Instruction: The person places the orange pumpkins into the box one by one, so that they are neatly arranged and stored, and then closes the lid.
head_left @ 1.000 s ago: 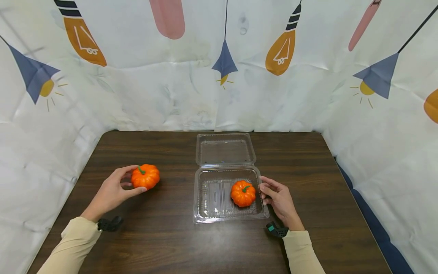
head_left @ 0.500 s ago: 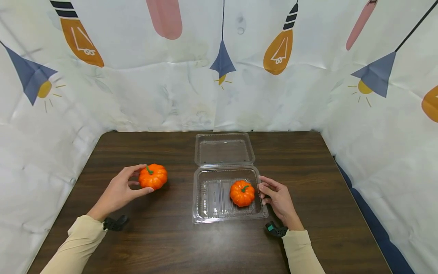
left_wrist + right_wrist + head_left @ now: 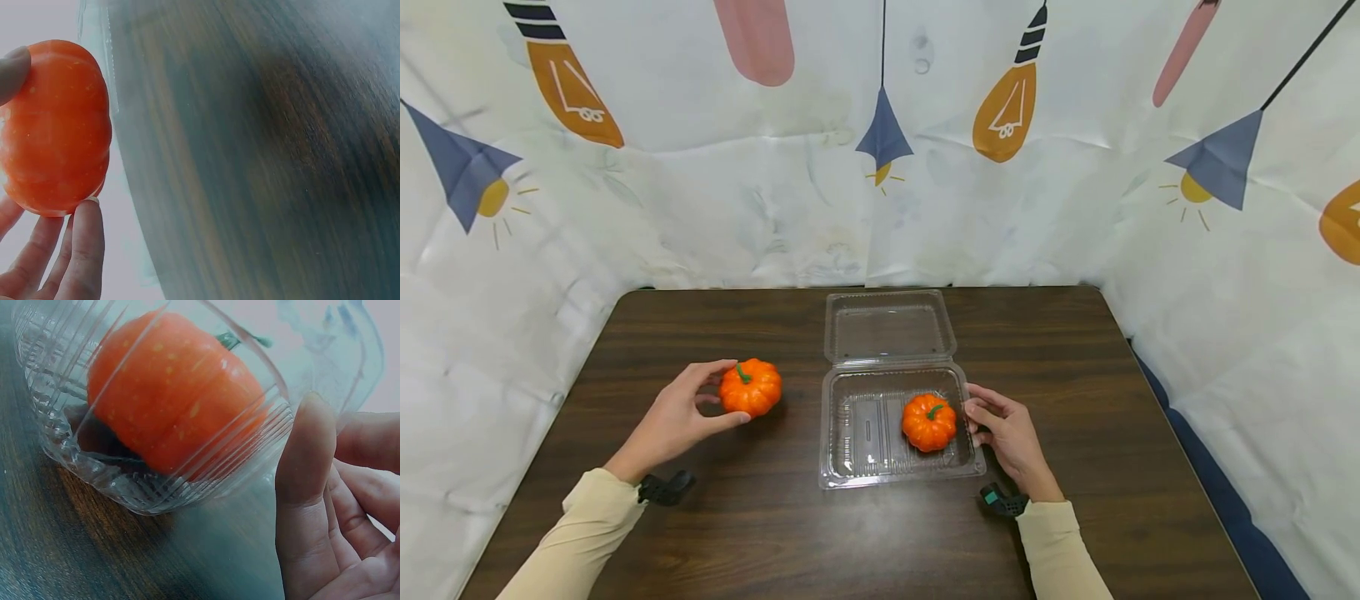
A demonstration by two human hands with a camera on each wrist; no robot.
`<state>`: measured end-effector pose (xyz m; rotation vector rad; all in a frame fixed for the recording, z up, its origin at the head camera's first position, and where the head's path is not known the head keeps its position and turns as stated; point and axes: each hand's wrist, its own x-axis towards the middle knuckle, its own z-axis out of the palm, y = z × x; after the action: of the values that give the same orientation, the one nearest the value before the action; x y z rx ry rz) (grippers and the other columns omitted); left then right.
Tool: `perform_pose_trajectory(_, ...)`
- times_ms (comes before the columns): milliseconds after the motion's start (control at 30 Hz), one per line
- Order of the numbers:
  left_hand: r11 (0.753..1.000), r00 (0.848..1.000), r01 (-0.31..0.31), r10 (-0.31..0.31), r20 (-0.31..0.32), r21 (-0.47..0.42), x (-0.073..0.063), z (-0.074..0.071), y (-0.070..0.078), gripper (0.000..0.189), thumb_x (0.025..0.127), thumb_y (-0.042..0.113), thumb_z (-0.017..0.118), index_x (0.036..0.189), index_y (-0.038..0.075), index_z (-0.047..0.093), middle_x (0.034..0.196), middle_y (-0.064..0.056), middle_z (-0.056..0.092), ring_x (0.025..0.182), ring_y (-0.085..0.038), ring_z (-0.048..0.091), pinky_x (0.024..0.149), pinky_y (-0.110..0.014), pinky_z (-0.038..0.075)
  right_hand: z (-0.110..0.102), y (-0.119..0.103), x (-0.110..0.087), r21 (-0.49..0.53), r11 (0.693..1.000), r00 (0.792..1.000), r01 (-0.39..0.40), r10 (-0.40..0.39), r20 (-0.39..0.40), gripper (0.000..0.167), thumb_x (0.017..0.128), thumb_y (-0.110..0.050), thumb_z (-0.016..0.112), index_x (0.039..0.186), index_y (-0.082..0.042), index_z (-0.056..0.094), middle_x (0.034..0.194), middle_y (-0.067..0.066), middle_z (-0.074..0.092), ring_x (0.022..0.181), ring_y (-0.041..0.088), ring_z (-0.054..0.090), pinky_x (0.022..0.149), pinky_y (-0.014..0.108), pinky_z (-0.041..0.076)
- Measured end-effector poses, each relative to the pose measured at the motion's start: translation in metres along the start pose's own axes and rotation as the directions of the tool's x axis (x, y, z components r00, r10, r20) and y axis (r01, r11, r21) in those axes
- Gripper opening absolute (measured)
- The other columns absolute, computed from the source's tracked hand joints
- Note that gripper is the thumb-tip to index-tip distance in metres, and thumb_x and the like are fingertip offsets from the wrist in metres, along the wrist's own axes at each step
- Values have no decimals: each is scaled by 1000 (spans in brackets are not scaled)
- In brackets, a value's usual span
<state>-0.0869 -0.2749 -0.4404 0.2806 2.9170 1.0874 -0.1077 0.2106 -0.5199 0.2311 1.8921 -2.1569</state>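
Observation:
Between thumb and fingers my left hand holds a small orange pumpkin with a green stem, left of the container. The left wrist view shows that pumpkin up close, fingertips against its sides. A clear plastic clamshell container lies with its lid folded back, away from me. Inside its base, toward the right, sits a second orange pumpkin. My right hand pinches the container's right rim. In the right wrist view the thumb presses the rim, with the pumpkin behind the clear wall.
Everything is on a dark wood-grain table. A white cloth printed with lamps and bulbs hangs behind the table and along both sides. Dark blue fabric shows beyond the right table edge.
My left hand has carried its pumpkin to the right, closer to the container. The right hand stays at the rim, and the container with its pumpkin has not visibly moved on the table.

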Motion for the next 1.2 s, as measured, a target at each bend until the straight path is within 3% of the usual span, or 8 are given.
perform_pose_trajectory(100,1000,1000,-5,5,0,0,0,0,3,80,82,35,89,146,7,52,135,-17,56,117,-33,61,90,-34,63,0,1,0,6,1000,1000,2,-2,6,52,100,-15,69,147,2,54,90,-7,70,66,9,58,54,19,54)
perform_pose_trajectory(533,998,999,-52,53,3,-30,5,5,21,78,81,36,90,145,12,54,130,-10,59,113,-24,61,90,-10,55,2,1,-1,-34,999,1000,11,-10,17,51,98,-17,72,143,0,58,91,-6,71,66,9,60,56,19,57)
perform_pose_trajectory(767,995,996,-88,89,13,-53,14,13,33,79,79,34,91,145,11,54,130,-9,59,113,-22,61,93,-30,62,0,-2,0,-30,999,1000,12,-12,13,51,97,-18,73,143,0,59,91,-6,70,67,9,60,56,19,57)
perform_pose_trajectory(833,993,995,-101,102,14,-62,16,15,36,79,78,32,92,144,11,54,129,-8,60,112,-21,61,93,-29,62,0,-2,0,-28,1000,1000,12,-12,11,50,97,-17,73,143,0,59,91,-6,70,66,9,60,56,19,57)
perform_pose_trajectory(1000,989,991,-130,131,21,-77,19,20,43,82,76,28,94,144,10,54,130,-7,60,111,-19,62,92,-14,58,-1,-2,-1,-24,1000,1000,15,-15,12,52,97,-17,73,143,2,58,90,-6,70,66,9,60,56,19,56)
perform_pose_trajectory(1200,984,987,-152,155,30,-90,22,25,52,82,75,27,95,144,9,55,131,-7,60,112,-20,62,93,-28,62,-2,-2,-2,-26,1000,1000,6,-6,4,50,97,-17,73,143,-1,59,91,-5,70,67,10,60,56,19,56)
